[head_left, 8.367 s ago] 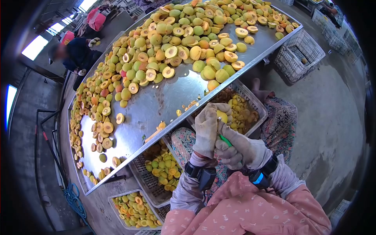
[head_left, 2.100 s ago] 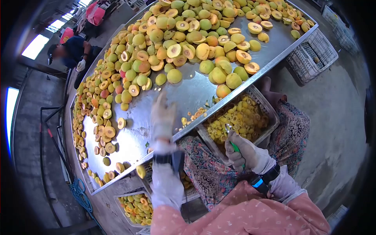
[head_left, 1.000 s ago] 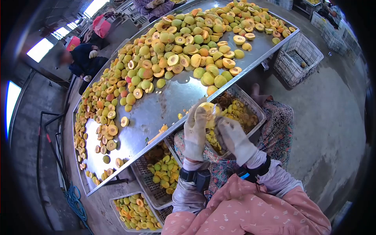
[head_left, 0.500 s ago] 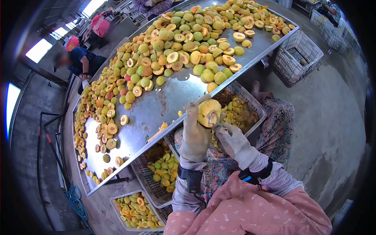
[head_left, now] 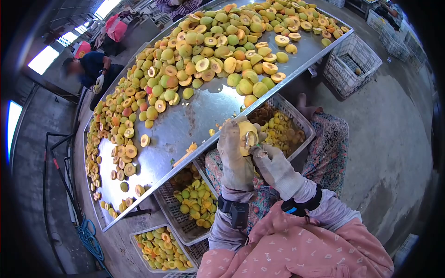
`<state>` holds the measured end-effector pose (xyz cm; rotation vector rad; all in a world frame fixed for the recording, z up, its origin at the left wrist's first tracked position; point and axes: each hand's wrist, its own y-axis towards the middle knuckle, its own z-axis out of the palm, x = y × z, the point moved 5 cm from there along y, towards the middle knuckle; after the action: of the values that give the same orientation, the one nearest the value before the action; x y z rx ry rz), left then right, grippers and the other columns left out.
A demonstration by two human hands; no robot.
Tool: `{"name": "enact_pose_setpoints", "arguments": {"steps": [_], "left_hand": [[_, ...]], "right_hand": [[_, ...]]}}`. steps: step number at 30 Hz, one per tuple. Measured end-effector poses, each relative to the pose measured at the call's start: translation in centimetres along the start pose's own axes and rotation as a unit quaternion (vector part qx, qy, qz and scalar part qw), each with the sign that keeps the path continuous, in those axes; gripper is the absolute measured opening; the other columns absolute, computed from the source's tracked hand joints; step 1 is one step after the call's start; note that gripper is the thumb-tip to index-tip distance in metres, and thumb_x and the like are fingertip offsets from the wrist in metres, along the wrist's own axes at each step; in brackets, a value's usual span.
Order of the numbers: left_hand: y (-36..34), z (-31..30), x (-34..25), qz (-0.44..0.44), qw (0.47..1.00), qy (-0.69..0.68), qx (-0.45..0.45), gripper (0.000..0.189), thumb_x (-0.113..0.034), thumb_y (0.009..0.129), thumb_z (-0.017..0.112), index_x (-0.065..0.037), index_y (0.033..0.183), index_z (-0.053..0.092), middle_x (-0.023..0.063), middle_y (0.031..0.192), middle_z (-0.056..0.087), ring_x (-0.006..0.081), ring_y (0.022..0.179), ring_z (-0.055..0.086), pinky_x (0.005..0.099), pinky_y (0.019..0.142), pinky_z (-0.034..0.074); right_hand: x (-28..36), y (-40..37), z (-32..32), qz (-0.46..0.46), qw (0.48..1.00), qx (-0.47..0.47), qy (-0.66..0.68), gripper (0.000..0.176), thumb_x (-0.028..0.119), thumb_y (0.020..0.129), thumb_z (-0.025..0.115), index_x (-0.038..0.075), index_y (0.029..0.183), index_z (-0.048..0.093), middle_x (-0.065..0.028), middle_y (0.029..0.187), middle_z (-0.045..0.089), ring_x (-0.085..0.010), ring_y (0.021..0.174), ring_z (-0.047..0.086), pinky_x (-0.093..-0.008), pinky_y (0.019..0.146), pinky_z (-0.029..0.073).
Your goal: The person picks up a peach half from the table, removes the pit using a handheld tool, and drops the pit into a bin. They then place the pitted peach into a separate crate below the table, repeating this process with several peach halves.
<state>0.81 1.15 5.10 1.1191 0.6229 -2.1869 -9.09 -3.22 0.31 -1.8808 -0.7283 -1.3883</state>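
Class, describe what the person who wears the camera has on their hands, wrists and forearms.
The left hand and right hand wear off-white fabric gloves, greyish and stained towards the fingers. Black wrist straps carry dark devices; the right one shows a blue mark. Pale lilac-grey sleeves cover the forearms, meeting pink upper sleeves with small white print.

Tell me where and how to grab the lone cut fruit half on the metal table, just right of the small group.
I'd pinch the lone fruit half by opposite sides of its rounded rim, coming down from above and the right. It lies cut face up with its rim exposed; bare metal table borders its right, while the small group crowds its left.
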Motion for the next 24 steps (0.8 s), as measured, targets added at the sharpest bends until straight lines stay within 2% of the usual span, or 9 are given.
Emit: {"name": "enact_pose_setpoints", "arguments": {"steps": [4,10,12,13,15,19,21,22,24], "left_hand": [[-0.1,0.1,-0.2,0.024,0.999,0.027,-0.033,0.056,-0.05,0.097,0.055,0.0,0.122,0.054,0.0147,0.096,0.066,0.0204,0.079,0.068,0.0296,0.068,0.058],[0.3,0.1,-0.1,0.026,0.998,0.055,0.021,0.049,-0.045,0.097,0.056,-0.001,0.117,0.055,0.0153,0.092,0.066,0.0213,0.076,0.068,0.0293,0.068,0.057],[0.4,0.2,-0.1,0.016,0.997,0.079,-0.009,0.044,-0.042,0.098,0.054,0.0,0.114,0.056,0.0153,0.09,0.066,0.0215,0.074,0.068,0.03,0.067,0.057],[0.4,0.1,0.0,0.015,0.997,0.08,-0.008,0.044,-0.042,0.098,0.054,0.0,0.114,0.056,0.0153,0.09,0.066,0.0215,0.074,0.068,0.03,0.067,0.057],[0.8,-0.1,0.0,0.04,0.994,0.097,-0.04,0.041,-0.038,0.099,0.053,0.0,0.113,0.056,0.0154,0.089,0.066,0.0213,0.071,0.067,0.0303,0.065,0.058],[0.8,-0.5,-0.2,0.07,0.983,0.166,-0.024,0.039,-0.036,0.099,0.053,0.0,0.113,0.056,0.0161,0.088,0.066,0.0219,0.072,0.067,0.0312,0.067,0.058],[0.8,-0.6,0.1,0.048,0.989,0.132,-0.043,0.043,-0.04,0.099,0.051,0.0,0.114,0.056,0.0162,0.09,0.066,0.0229,0.075,0.067,0.0337,0.071,0.058],[0.6,-0.4,0.0,0.049,0.989,0.132,-0.042,0.043,-0.04,0.099,0.051,0.0,0.114,0.056,0.0162,0.09,0.066,0.0229,0.075,0.067,0.0337,0.071,0.058],[0.0,0.0,-0.1,0.039,0.997,0.051,-0.042,0.047,-0.044,0.1,0.047,0.0,0.114,0.055,0.0163,0.091,0.066,0.0245,0.078,0.067,0.0364,0.074,0.057]], "right_hand": [[-0.9,0.4,0.6,0.031,0.999,-0.008,0.027,0.042,0.041,0.1,0.05,0.005,0.119,0.062,-0.0242,0.107,0.065,-0.0409,0.104,0.061,-0.0454,0.086,0.049],[-0.6,0.2,1.2,0.078,0.991,0.032,0.102,0.045,0.043,0.1,0.051,0.002,0.109,0.065,-0.0215,0.096,0.068,-0.0362,0.092,0.066,-0.0437,0.079,0.05],[-1.4,0.7,1.7,0.035,0.989,0.026,0.143,0.029,0.026,0.104,0.05,0.0,0.103,0.063,0.0007,0.086,0.062,-0.0073,0.074,0.053,-0.0257,0.064,0.046],[-2.4,1.1,2.2,0.035,0.989,0.024,0.144,0.029,0.026,0.104,0.05,0.0,0.103,0.063,0.0007,0.086,0.062,-0.0073,0.074,0.053,-0.0257,0.064,0.046],[-3.8,2.2,2.5,0.038,0.99,-0.002,0.132,0.044,0.041,0.1,0.051,0.0,0.107,0.065,-0.0175,0.088,0.067,-0.0288,0.082,0.065,-0.0398,0.074,0.05],[-3.2,1.7,2.9,0.054,0.963,0.038,0.261,0.04,0.038,0.101,0.051,0.0,0.106,0.065,-0.0162,0.087,0.066,-0.0249,0.08,0.065,-0.0378,0.072,0.051],[-1.6,1.0,2.0,0.058,0.975,0.047,0.212,0.028,0.025,0.103,0.051,0.0,0.099,0.063,0.0009,0.079,0.06,-0.0069,0.069,0.053,-0.0255,0.06,0.046],[-1.4,1.0,1.8,0.057,0.975,0.047,0.212,0.028,0.025,0.103,0.051,0.0,0.099,0.063,0.0009,0.079,0.06,-0.0069,0.069,0.053,-0.0255,0.06,0.046],[-0.9,0.9,1.4,0.056,0.988,0.05,0.135,0.037,0.036,0.101,0.05,0.002,0.105,0.065,-0.0126,0.079,0.064,-0.0184,0.076,0.064,-0.0339,0.068,0.051]]}}
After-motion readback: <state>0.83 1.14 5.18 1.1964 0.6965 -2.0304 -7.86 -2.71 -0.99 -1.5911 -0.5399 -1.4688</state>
